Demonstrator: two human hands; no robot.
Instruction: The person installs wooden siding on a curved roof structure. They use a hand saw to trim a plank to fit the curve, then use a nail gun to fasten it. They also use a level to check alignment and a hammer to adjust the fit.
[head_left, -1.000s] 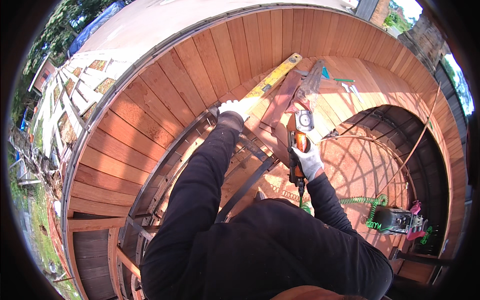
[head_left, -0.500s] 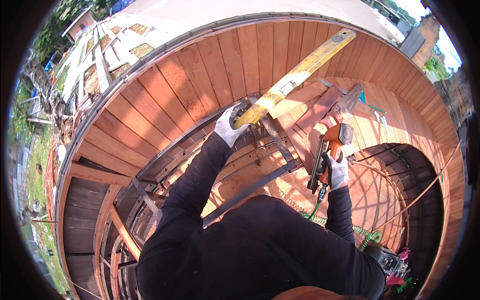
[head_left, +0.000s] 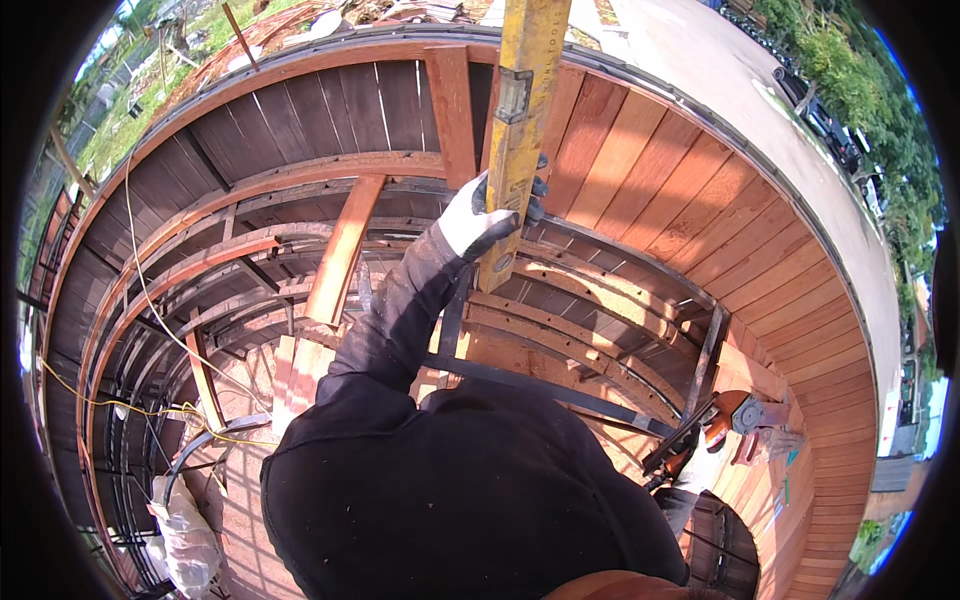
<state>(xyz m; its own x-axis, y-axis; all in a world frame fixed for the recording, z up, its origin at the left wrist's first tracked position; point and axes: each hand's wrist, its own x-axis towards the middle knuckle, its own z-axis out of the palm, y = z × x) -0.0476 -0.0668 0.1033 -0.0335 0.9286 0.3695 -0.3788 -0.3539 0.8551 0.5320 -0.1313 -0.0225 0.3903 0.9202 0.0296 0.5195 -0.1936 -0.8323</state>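
Observation:
A long yellow spirit level (head_left: 520,60) runs from near the middle up past the top edge. My left hand (head_left: 472,222), in a white glove with dark fingertips, is wrapped round its lower part. At the right, my right hand (head_left: 702,462), also gloved, grips an orange-and-black nail gun (head_left: 738,412), partly hidden by my shoulder. A handsaw (head_left: 770,446) lies just beside the gun on the boards. The level stands over a curved plank rim and its framing, beside a single upright reddish board (head_left: 449,110).
A curved wall of reddish planks (head_left: 640,160) runs round the right, dark planks (head_left: 330,105) round the left. Curved wooden ribs (head_left: 255,245) and a steel bar (head_left: 560,400) cross below me. A yellow cord (head_left: 100,400) and a white plastic bundle (head_left: 185,535) are at lower left.
The view has swung left toward the unplanked framing. The level, still in my left hand, has turned from diagonal to nearly vertical in the picture; the nail gun now sits farther right.

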